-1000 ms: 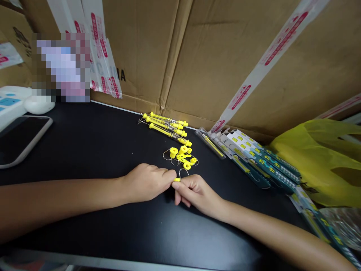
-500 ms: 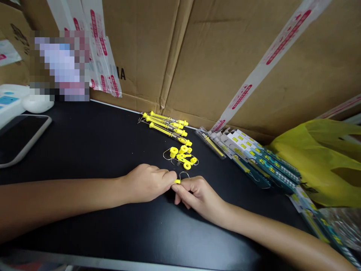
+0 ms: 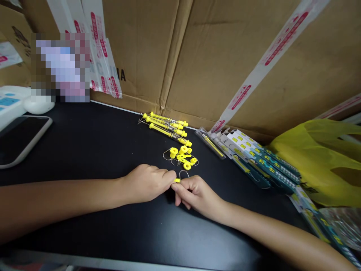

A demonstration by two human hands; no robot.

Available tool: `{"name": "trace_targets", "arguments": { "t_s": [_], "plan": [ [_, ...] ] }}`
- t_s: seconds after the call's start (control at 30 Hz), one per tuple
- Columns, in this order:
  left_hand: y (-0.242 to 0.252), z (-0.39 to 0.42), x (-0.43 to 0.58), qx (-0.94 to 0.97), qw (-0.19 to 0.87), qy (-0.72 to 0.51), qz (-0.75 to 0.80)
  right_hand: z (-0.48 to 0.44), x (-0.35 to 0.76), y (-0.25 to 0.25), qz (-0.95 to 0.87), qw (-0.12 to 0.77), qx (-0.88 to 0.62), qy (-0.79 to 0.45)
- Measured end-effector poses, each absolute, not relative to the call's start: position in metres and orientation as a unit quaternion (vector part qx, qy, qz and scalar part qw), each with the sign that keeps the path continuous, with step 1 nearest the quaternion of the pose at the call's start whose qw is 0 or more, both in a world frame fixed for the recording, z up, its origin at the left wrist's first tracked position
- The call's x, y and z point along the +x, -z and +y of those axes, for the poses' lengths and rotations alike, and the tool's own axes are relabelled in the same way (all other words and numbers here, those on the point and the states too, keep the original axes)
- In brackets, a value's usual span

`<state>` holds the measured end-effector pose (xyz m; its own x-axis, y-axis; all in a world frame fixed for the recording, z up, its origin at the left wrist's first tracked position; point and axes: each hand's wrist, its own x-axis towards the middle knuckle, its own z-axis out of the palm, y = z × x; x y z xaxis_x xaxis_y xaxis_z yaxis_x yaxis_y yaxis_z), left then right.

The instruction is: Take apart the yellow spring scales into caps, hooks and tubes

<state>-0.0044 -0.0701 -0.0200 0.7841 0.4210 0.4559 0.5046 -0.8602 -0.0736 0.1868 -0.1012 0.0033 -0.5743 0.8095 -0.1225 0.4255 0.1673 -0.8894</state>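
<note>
Your left hand pinches a small yellow plastic piece; your right hand pinches a curved silver wire hook against it. You're probably joining them; next calls for steady alignment. Loose yellow plastic parts lie just beyond.

On the green packages, right in the frame, I can read the yellow characters 力计. On the cardboard box, upper left, I see black capitals ending with A, partly covered by tape. The tape's red labels are too small for me to read.
</note>
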Motion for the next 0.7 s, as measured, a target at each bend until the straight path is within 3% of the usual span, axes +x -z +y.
{"name": "trace_targets", "arguments": {
  "t_s": [0.2,0.33,0.5,0.63,0.7],
  "plan": [
    [0.0197,-0.0702,-0.0043,-0.940,0.102,0.213,-0.245,-0.0962,0.1900,-0.0021,-0.728,0.132,-0.407,-0.536],
    [0.0202,-0.0696,-0.0040,-0.942,0.104,0.198,-0.248,-0.0981,0.1882,-0.0024,-0.795,0.197,-0.415,-0.396],
    [0.0209,-0.0697,-0.0042,-0.943,0.101,0.193,-0.250,-0.1006,0.1874,-0.0051,-0.762,0.138,-0.418,-0.475],
    [0.0214,-0.0705,-0.0039,-0.943,0.119,0.182,-0.251,-0.1011,0.1869,-0.0062,-0.806,0.174,-0.436,-0.361],
    [0.0213,-0.0705,-0.0037,-0.944,0.119,0.179,-0.251,-0.1010,0.1872,-0.0065,-0.792,0.153,-0.439,-0.395]
  ]
}}
